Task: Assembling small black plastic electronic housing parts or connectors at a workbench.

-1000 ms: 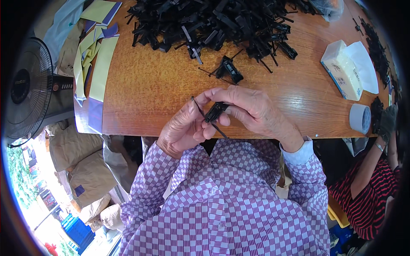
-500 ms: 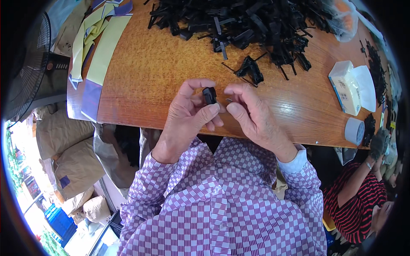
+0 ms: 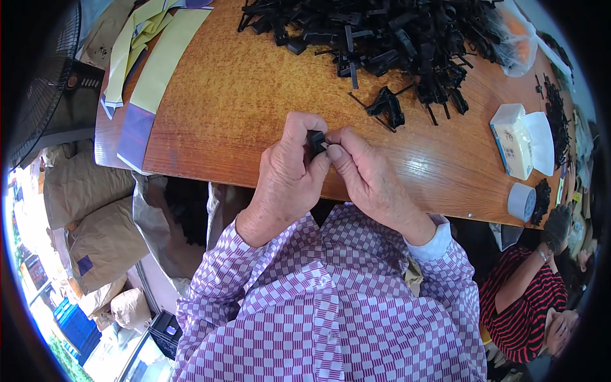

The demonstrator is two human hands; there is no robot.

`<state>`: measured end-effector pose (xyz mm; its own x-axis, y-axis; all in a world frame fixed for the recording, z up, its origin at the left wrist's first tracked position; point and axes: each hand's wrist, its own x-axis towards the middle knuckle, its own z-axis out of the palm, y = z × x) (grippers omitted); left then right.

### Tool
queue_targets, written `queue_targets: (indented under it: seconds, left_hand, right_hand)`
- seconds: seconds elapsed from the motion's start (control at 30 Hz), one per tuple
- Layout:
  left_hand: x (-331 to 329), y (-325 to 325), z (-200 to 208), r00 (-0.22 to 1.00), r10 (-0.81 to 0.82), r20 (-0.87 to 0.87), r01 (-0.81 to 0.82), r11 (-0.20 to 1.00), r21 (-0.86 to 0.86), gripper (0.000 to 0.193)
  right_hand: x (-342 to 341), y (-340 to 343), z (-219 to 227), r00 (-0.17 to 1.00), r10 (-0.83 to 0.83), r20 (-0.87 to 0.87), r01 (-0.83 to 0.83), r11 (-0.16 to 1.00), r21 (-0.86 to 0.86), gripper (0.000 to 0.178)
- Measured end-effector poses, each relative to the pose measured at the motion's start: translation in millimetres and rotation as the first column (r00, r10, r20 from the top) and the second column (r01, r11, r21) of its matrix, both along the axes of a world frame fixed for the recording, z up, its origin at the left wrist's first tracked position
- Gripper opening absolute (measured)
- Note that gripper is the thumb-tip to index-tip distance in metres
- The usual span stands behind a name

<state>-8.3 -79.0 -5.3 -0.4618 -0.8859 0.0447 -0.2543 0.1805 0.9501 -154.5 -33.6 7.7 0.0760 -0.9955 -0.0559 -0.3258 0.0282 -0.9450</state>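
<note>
My left hand (image 3: pixel 289 175) and my right hand (image 3: pixel 369 178) meet over the near edge of the wooden table (image 3: pixel 235 108). Together they pinch one small black plastic part (image 3: pixel 316 141) between thumbs and fingertips; most of it is hidden by the fingers. A small cluster of black parts (image 3: pixel 386 106) lies just beyond my hands. A large heap of the same black plastic parts (image 3: pixel 375 32) covers the far side of the table.
A white tissue pack (image 3: pixel 513 140) and a roll of tape (image 3: pixel 522 202) sit at the right. Yellow and purple sheets (image 3: pixel 149 63) hang over the table's left end. A fan (image 3: pixel 48 83) and brown sacks (image 3: pixel 95 223) stand at the left. Another person in a striped top (image 3: pixel 528 299) sits at the right.
My hands have turned the small black part and drawn closer around it; the thin stems seen sticking out a second ago no longer show. The view has shifted slightly.
</note>
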Motion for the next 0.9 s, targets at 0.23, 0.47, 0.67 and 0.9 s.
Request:
queue_targets:
  seconds: [0.23,0.47,0.67,0.9]
  left_hand:
    - [-7.9,2.6,11.7,0.993,0.044,0.107,-0.026,0.987,-0.162,0.033]
    - [-19.0,3.3,9.4,0.981,0.075,0.178,-0.013,0.944,-0.329,0.033]
    - [-33.5,0.5,5.1,0.999,0.014,-0.041,-0.017,0.997,-0.078,0.027]
    - [-31.7,-15.2,25.5,0.777,0.224,-0.589,0.271,0.725,0.633,0.025]
  right_hand:
    - [0.4,-3.8,-2.9,0.997,-0.058,0.053,0.063,0.994,-0.086,0.007]
    - [-4.9,0.6,-10.4,0.983,-0.102,0.153,0.107,0.994,-0.027,0.007]
    - [-23.2,4.9,-14.3,0.952,-0.158,0.261,0.179,0.982,-0.058,0.013]
    - [-42.8,12.4,-17.7,0.817,-0.229,0.530,0.213,0.973,0.091,0.017]
